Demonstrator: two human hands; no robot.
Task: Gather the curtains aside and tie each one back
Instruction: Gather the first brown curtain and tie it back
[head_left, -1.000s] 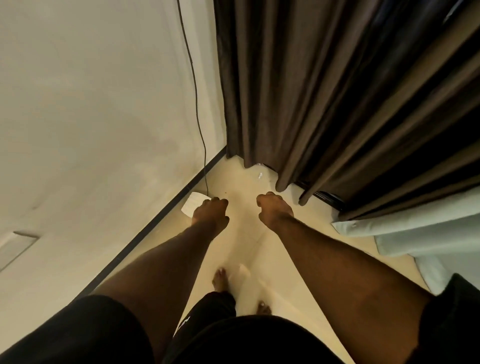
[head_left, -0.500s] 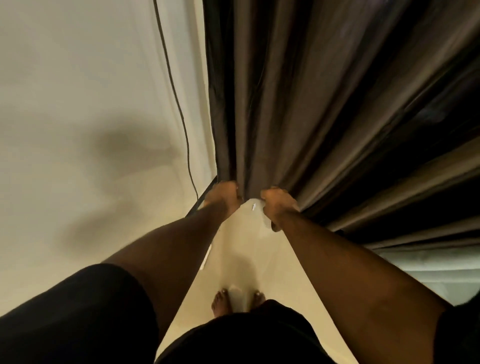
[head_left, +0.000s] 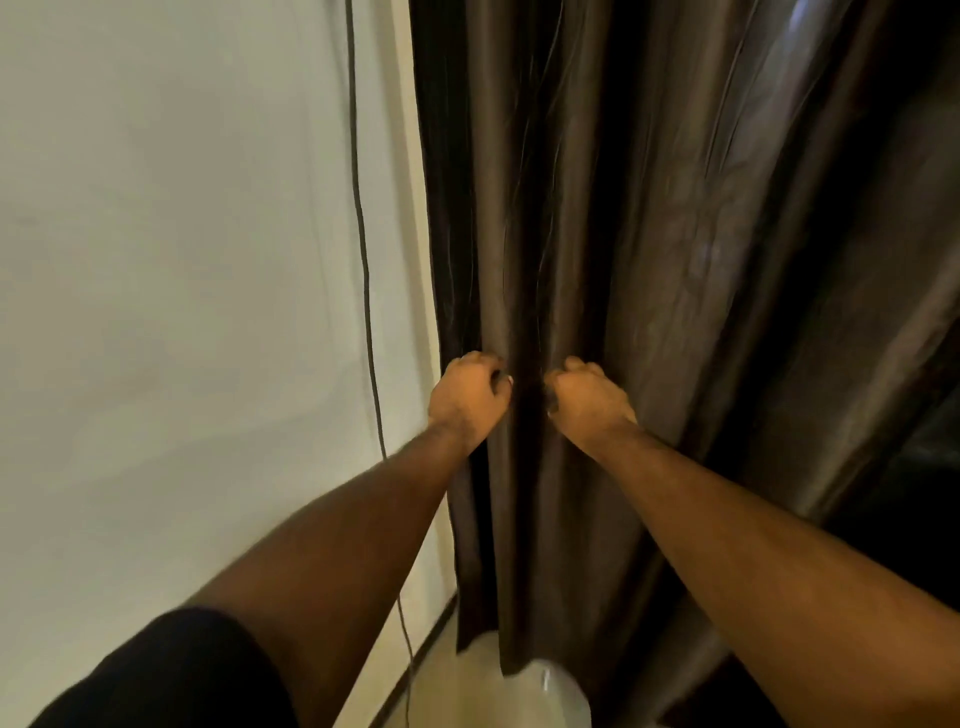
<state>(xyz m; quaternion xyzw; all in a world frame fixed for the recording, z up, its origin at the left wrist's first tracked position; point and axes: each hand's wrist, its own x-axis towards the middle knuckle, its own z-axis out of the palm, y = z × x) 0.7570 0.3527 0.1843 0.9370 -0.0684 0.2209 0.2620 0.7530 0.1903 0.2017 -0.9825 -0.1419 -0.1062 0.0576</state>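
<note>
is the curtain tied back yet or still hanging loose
Not tied. The curtain hangs in loose folds to the floor; the left hand and right hand only grip its folds, and no tie shows.

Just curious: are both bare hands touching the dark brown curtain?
Touching. The head view shows the left hand and right hand closed on folds of the curtain.

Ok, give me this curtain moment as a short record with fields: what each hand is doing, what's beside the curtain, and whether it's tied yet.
left hand: closed on a fold of the dark curtain
right hand: closed on a neighbouring fold, a narrow gap of cloth between the two hands
curtain state: hanging in folds, no tie-back visible
beside curtain: pale wall with a thin black cable running down it
</note>
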